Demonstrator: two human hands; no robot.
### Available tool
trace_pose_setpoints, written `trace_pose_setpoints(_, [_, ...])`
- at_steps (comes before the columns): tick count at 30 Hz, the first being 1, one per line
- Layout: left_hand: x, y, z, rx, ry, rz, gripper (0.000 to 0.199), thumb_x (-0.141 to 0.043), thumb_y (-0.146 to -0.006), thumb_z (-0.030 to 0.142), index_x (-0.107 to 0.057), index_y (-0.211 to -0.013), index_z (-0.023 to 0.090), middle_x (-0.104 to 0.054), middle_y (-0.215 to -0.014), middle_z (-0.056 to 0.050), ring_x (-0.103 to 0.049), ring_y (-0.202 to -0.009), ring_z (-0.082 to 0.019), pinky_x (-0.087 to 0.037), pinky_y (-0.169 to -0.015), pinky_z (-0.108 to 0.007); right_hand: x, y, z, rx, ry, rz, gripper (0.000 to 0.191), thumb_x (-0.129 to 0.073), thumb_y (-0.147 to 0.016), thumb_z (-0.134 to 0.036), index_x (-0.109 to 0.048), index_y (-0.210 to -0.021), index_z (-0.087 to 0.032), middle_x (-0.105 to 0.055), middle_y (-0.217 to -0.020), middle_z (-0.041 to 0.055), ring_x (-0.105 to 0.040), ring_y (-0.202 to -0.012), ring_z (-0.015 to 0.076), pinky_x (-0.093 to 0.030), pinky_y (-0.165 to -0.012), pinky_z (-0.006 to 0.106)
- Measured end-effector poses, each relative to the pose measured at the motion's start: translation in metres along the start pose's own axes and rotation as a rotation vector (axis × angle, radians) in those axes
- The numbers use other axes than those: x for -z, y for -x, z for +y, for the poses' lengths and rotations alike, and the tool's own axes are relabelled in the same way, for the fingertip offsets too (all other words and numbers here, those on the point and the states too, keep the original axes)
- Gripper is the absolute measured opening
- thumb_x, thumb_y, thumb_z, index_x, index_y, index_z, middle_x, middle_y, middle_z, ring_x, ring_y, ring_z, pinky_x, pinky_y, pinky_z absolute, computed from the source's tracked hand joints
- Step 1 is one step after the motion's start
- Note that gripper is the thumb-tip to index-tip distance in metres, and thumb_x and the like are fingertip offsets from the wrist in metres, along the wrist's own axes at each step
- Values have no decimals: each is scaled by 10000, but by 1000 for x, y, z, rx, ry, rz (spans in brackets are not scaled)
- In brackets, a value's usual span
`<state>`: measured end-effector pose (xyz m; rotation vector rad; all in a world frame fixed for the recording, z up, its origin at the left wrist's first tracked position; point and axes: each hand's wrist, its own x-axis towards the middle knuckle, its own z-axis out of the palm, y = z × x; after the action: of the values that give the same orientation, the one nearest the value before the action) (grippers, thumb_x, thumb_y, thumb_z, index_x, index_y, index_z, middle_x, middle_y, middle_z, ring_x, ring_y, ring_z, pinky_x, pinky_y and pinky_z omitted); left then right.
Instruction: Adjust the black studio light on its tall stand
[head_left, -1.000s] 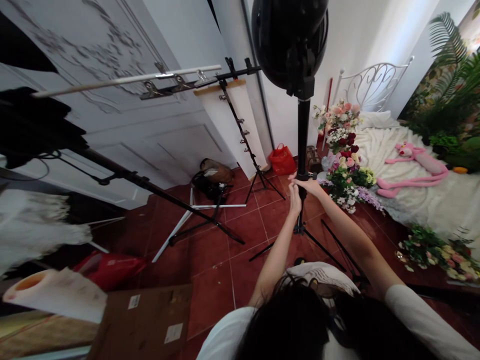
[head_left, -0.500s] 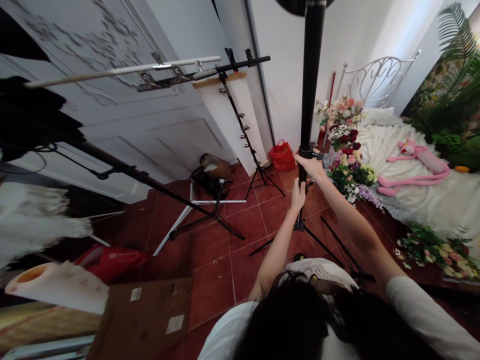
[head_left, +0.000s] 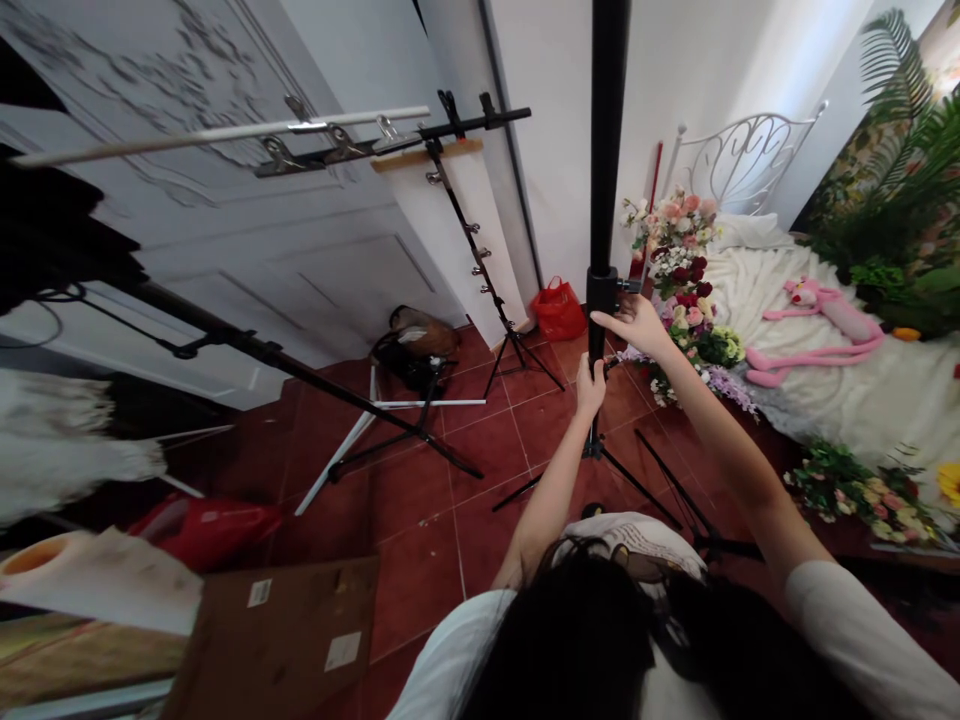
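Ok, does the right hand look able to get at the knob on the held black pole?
Likely yes: the right hand is beside the knob, with nothing visible between them. The left hand grips the black pole lower down, out of the way.

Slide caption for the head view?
Left-hand fingers around a black pole, right-hand fingers at its collar, flowers and a bed at right.

Left hand [head_left: 590, 388] around black pole [head_left: 608, 140], right hand [head_left: 642, 326] at knob [head_left: 631, 286]
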<state>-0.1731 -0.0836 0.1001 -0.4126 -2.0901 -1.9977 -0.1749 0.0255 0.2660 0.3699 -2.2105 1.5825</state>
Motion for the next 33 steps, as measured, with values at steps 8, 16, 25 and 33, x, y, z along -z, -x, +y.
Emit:
trace_pose_setpoints(8, [-4, 3, -12, -42, -34, 26, 511, -336, -957, 671, -525, -1054, 206, -650, -1036, -114, -650, -996, -215, -505, -948, -382, 12, 98, 71, 30, 447, -113, 362, -433, -1008, -396, -647, -1210, -186, -669, -1303, 153, -629, -1235, 267, -468, -1110, 473])
trace_pose_setpoints(16, [-6, 5, -24, -62, -113, 58, 482, -328, -969, 652, -508, -1020, 208, -653, -1025, -129, -658, -980, -229, -507, -908, -388, -15, 131, 113, 46, 429, -152, 498, -326, -1036, -334, -416, -1493, -158, -447, -1558, 172, -368, -1493, 255, -325, -1222, 526])
trace_pose_setpoints(25, [-5, 3, -24, -67, -117, 57, 472, -349, -970, 637, -516, -1024, 198, -646, -1019, -135, -650, -972, -235, -515, -904, -400, -24, 111, 129, 3, 423, -140, 542, -292, -1040, -416, -449, -1468, -123, -467, -1536, 197, -354, -1501, 258, -295, -1238, 501])
trace_pose_setpoints(33, [-4, 5, -24, -61, -120, 39, 453, -362, -970, 624, -501, -1034, 197, -623, -1023, -134, -642, -973, -231, -516, -910, -403, -27, 87, 143, -194, 168, -34, 570, -270, -1035, -536, -449, -1396, -133, -695, -1215, 195, -654, -1205, 251, -463, -1106, 473])
